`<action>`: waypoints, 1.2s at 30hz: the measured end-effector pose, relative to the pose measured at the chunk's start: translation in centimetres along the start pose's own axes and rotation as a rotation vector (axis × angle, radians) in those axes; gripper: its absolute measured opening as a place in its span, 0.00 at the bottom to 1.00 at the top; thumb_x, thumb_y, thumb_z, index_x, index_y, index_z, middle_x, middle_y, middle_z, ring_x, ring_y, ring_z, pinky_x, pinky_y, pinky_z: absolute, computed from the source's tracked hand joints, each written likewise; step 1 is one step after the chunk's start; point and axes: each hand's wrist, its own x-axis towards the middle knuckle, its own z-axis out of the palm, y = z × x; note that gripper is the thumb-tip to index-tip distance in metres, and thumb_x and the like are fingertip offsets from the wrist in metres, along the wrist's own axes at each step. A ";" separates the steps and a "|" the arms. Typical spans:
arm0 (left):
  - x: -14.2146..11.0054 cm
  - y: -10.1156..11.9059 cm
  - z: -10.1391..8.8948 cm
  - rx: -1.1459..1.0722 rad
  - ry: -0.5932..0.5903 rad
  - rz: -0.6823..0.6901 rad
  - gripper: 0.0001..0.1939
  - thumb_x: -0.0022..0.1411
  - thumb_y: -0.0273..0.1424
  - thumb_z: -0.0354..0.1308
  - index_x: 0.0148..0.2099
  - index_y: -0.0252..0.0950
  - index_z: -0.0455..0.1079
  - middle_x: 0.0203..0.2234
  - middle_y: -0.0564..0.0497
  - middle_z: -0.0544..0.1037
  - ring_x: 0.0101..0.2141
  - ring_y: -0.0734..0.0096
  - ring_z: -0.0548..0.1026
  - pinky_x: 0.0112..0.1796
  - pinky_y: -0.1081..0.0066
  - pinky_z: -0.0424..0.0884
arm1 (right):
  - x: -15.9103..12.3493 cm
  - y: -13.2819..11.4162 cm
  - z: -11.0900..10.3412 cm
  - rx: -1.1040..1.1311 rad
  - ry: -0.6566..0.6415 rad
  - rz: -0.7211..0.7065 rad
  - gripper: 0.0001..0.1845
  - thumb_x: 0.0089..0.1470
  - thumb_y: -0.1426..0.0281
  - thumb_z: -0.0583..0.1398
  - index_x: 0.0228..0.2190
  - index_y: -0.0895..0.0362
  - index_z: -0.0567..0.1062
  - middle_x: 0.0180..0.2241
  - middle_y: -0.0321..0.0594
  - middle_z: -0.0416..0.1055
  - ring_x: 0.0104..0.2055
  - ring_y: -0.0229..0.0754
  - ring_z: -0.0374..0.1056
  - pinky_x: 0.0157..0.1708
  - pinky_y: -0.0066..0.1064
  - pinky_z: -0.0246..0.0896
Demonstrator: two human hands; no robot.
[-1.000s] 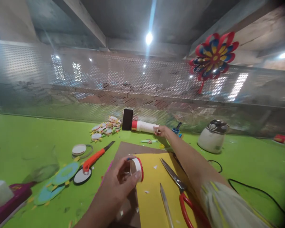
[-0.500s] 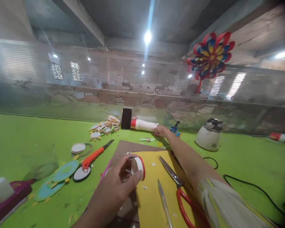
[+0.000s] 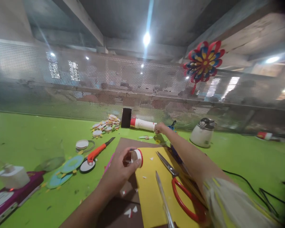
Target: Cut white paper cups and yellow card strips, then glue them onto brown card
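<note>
My left hand (image 3: 117,172) grips a short white ring (image 3: 139,157) with a red rim, pinched between thumb and fingers over the yellow sheet (image 3: 148,186). My right hand (image 3: 160,127) is stretched far across the table, at the right end of a white tube (image 3: 144,124) with a red left end. Its fingers are curled, and what they hold, if anything, is hidden. Under my right forearm lie red-handled scissors (image 3: 180,190), their blades slightly apart. A pen (image 3: 163,199) rests beside them on the yellow sheet.
Left of the brown board (image 3: 127,143) lie an orange utility knife (image 3: 96,152), a tape roll (image 3: 87,166) and pale blue discs (image 3: 72,164). A purple power strip (image 3: 19,193) is at lower left. Behind stand a dark phone-like slab (image 3: 126,117) and a white kettle-like pot (image 3: 202,133).
My right hand has shifted slightly at the tube's end, and its fingers look more curled. My left hand still holds the ring. The camera view has shifted a little.
</note>
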 end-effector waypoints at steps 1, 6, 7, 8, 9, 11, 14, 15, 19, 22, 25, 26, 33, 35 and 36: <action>0.1 -0.2 0.0 0.001 -0.006 0.000 0.20 0.57 0.39 0.61 0.50 0.38 0.67 0.41 0.45 0.78 0.41 0.61 0.76 0.42 0.65 0.70 | -0.7 -0.4 -0.6 -0.045 0.002 -0.013 0.18 0.60 0.65 0.59 0.51 0.58 0.69 0.50 0.45 0.69 0.46 0.46 0.70 0.43 0.44 0.69; 0.1 0.3 -0.1 -0.071 0.013 -0.024 0.21 0.53 0.38 0.64 0.48 0.36 0.69 0.40 0.44 0.79 0.40 0.60 0.76 0.40 0.66 0.71 | -6.6 -0.6 -4.3 -0.304 -0.016 -0.129 0.17 0.61 0.65 0.59 0.50 0.58 0.70 0.50 0.44 0.69 0.45 0.45 0.70 0.43 0.43 0.69; 0.0 0.7 -0.2 -0.093 0.034 -0.044 0.22 0.52 0.38 0.65 0.47 0.35 0.69 0.40 0.43 0.78 0.39 0.60 0.77 0.38 0.66 0.72 | -8.5 -0.1 -5.2 -0.362 -0.029 -0.159 0.17 0.61 0.65 0.59 0.50 0.58 0.70 0.49 0.44 0.70 0.45 0.45 0.70 0.42 0.43 0.69; -0.1 1.1 -0.2 -0.114 0.056 -0.071 0.22 0.51 0.38 0.66 0.48 0.35 0.69 0.41 0.43 0.78 0.38 0.61 0.77 0.36 0.68 0.72 | -10.5 0.5 -6.1 -0.420 -0.045 -0.193 0.17 0.61 0.65 0.59 0.49 0.58 0.70 0.49 0.44 0.70 0.45 0.45 0.70 0.42 0.42 0.69; -0.3 1.6 -0.3 -0.136 0.076 -0.101 0.23 0.50 0.37 0.66 0.48 0.35 0.70 0.43 0.43 0.77 0.36 0.63 0.77 0.34 0.69 0.72 | -12.8 1.3 -7.0 -0.482 -0.068 -0.226 0.16 0.61 0.65 0.59 0.49 0.58 0.71 0.48 0.44 0.70 0.44 0.45 0.70 0.42 0.42 0.69; -0.5 2.4 -0.4 -0.206 0.086 -0.159 0.24 0.51 0.36 0.66 0.50 0.37 0.69 0.42 0.45 0.77 0.31 0.67 0.78 0.29 0.72 0.71 | -17.6 3.0 -8.5 -0.613 -0.145 -0.282 0.14 0.60 0.65 0.59 0.46 0.58 0.73 0.47 0.42 0.71 0.43 0.44 0.70 0.41 0.40 0.69; -0.4 2.5 -0.6 -0.409 0.061 -0.184 0.26 0.51 0.31 0.66 0.53 0.39 0.67 0.35 0.49 0.77 0.29 0.69 0.78 0.28 0.74 0.71 | -24.2 5.7 -9.8 -0.772 -0.278 -0.343 0.14 0.60 0.64 0.59 0.43 0.59 0.74 0.42 0.41 0.73 0.40 0.43 0.71 0.41 0.40 0.68; -0.3 2.3 -0.6 -0.478 0.044 -0.177 0.26 0.52 0.30 0.66 0.54 0.39 0.66 0.33 0.50 0.77 0.29 0.69 0.79 0.28 0.74 0.72 | -25.9 6.6 -9.8 -0.812 -0.309 -0.351 0.15 0.59 0.63 0.59 0.44 0.59 0.74 0.41 0.41 0.73 0.39 0.43 0.71 0.41 0.41 0.68; 0.4 1.0 -1.1 -0.567 0.000 -0.164 0.17 0.55 0.28 0.62 0.48 0.36 0.68 0.31 0.50 0.76 0.29 0.69 0.79 0.30 0.74 0.73 | -29.4 9.0 -8.7 -0.919 -0.292 -0.370 0.35 0.49 0.70 0.65 0.58 0.54 0.65 0.53 0.51 0.64 0.50 0.53 0.66 0.47 0.45 0.63; 0.7 0.5 -1.7 -0.603 -0.018 -0.154 0.13 0.56 0.29 0.61 0.44 0.34 0.69 0.31 0.48 0.76 0.31 0.67 0.79 0.29 0.74 0.73 | -29.0 9.7 -7.3 -0.954 -0.230 -0.363 0.37 0.51 0.70 0.64 0.61 0.52 0.60 0.57 0.51 0.60 0.54 0.55 0.63 0.49 0.49 0.61; 0.8 0.7 -2.4 -0.612 -0.036 -0.122 0.15 0.55 0.29 0.61 0.46 0.35 0.69 0.33 0.47 0.77 0.31 0.68 0.79 0.28 0.75 0.71 | -27.5 9.7 -6.6 -0.950 -0.201 -0.311 0.26 0.58 0.67 0.61 0.57 0.54 0.63 0.56 0.47 0.63 0.51 0.51 0.65 0.47 0.49 0.65; 0.7 0.9 -2.5 -0.608 -0.042 -0.104 0.17 0.55 0.29 0.62 0.47 0.36 0.69 0.34 0.47 0.77 0.31 0.68 0.78 0.29 0.75 0.70 | -26.9 9.7 -6.5 -0.938 -0.204 -0.286 0.23 0.59 0.67 0.60 0.55 0.55 0.65 0.54 0.46 0.64 0.50 0.49 0.67 0.46 0.47 0.66; 0.2 1.6 -1.8 -0.509 -0.061 0.036 0.30 0.49 0.27 0.68 0.55 0.41 0.68 0.43 0.47 0.77 0.38 0.67 0.76 0.36 0.71 0.68 | -24.8 9.0 -7.8 -0.723 -0.204 -0.195 0.13 0.60 0.66 0.59 0.45 0.59 0.73 0.45 0.42 0.72 0.42 0.44 0.71 0.40 0.40 0.70; 0.0 1.7 -1.3 -0.475 -0.052 0.067 0.28 0.48 0.28 0.69 0.53 0.40 0.70 0.44 0.47 0.77 0.40 0.67 0.74 0.39 0.69 0.68 | -25.0 8.5 -8.1 -0.604 -0.174 -0.247 0.13 0.60 0.66 0.59 0.45 0.59 0.73 0.45 0.41 0.72 0.41 0.43 0.71 0.39 0.39 0.70; -0.1 1.8 -1.1 -0.470 -0.048 0.069 0.27 0.48 0.28 0.69 0.52 0.39 0.71 0.44 0.47 0.77 0.41 0.67 0.74 0.40 0.69 0.68 | -25.1 8.2 -8.1 -0.532 -0.158 -0.289 0.14 0.60 0.66 0.59 0.46 0.59 0.72 0.44 0.41 0.72 0.40 0.42 0.71 0.38 0.39 0.70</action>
